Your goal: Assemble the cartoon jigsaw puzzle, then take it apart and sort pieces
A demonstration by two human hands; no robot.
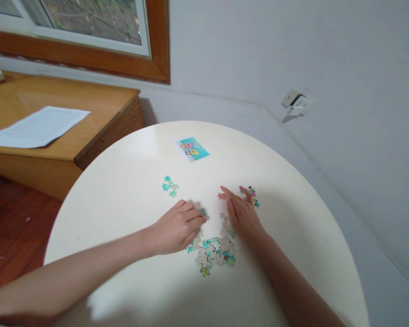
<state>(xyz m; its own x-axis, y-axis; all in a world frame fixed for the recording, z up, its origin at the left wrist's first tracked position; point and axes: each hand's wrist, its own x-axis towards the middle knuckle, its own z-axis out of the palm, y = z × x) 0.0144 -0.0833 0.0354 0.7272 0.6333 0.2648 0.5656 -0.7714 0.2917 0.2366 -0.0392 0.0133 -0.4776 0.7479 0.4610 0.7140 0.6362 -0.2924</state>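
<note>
The bare left forearm (88, 268) stretches in from the lower left, and the left hand (177, 227) lies palm down with its fingers loosely curled, pointing right. The right forearm (293, 281) angles in from the lower right. The right hand (241, 213) lies flat, fingers outstretched, near the left.

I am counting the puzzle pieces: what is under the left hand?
A teal piece shows at the fingertips of the left hand, which lies on the table. Anything under the palm is covered.

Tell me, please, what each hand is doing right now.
Left hand: curled over a teal piece; grip cannot be told.
Right hand: open, fingertips by a pink piece.
</note>
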